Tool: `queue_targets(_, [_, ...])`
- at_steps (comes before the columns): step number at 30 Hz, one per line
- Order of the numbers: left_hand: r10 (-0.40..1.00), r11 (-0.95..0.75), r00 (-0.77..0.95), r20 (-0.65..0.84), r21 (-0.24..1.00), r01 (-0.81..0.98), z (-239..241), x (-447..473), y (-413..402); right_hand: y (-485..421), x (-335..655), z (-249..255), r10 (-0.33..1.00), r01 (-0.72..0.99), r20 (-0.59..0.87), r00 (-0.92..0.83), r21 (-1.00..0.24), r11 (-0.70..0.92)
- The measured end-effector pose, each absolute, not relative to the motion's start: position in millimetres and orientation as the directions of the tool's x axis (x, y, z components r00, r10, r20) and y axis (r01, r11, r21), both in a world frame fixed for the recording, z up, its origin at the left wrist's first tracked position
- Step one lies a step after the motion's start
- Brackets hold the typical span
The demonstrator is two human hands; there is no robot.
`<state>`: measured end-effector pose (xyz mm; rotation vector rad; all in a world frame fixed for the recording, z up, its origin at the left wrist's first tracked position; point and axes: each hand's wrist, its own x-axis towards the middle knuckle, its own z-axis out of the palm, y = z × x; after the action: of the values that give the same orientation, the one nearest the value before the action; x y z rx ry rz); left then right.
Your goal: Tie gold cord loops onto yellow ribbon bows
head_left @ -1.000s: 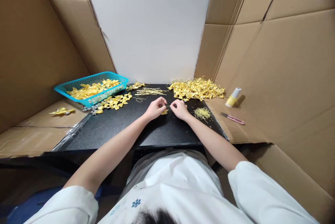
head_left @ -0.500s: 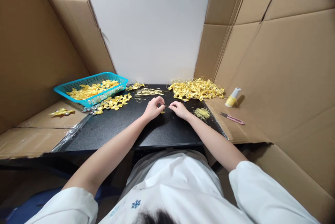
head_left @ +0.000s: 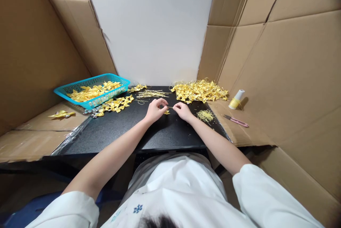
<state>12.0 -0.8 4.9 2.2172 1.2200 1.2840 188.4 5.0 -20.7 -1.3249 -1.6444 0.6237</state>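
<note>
Over the middle of the black table (head_left: 112, 137), my left hand (head_left: 156, 110) and my right hand (head_left: 183, 111) face each other, each closed in a pinch. A thin yellow cord (head_left: 170, 107) spans the short gap between the fingertips, with an end in each hand. Just below my left fingertips shows a small yellow ribbon bow (head_left: 167, 112), partly hidden; whether it hangs from the cord I cannot tell. Beyond my hands lies a bundle of straight yellow cords (head_left: 152, 94).
A teal basket (head_left: 92, 104) of yellow bows stands left, with more bows (head_left: 117, 104) beside it. At back right is a heap of corded bows (head_left: 201, 91). Thread scraps (head_left: 205, 115), pink-handled snips (head_left: 237, 121) and a thread spool (head_left: 236, 99) lie right. Cardboard walls (head_left: 298, 68) flank the table.
Both hands stay almost in place, still pinching the cord. The small bow under my left fingertips shows a little more now. The camera view has shifted slightly.
</note>
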Motion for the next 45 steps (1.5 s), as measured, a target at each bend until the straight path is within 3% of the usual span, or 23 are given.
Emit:
queue_targets(9, [0.809,-0.566,0.190,0.556,0.650,0.507,2.8,14.3,-0.6,2.2,185.0,-21.5,0.931,0.567,0.358,0.069,-0.782,0.258])
queue_targets(21, [0.829,-0.554,0.223,0.513,0.697,0.456,0.7,13.3,4.4,3.7,188.7,-20.8,0.900,0.558,0.434,0.051,-0.760,0.334])
queue_targets(29, [0.834,-0.551,0.235,0.498,0.749,0.368,-3.3,12.7,9.7,2.2,187.4,-19.1,0.921,0.565,0.385,0.058,-0.773,0.287])
queue_targets(38, [0.851,-0.493,0.282,0.443,0.858,0.142,-1.6,13.2,10.4,5.6,190.0,-20.5,0.932,0.501,0.362,0.009,-0.809,0.309])
queue_targets(45, [0.890,-0.397,0.252,0.379,0.918,0.021,-1.6,14.0,11.3,-2.0,191.7,-14.9,0.903,0.306,0.424,-0.065,-0.853,0.422])
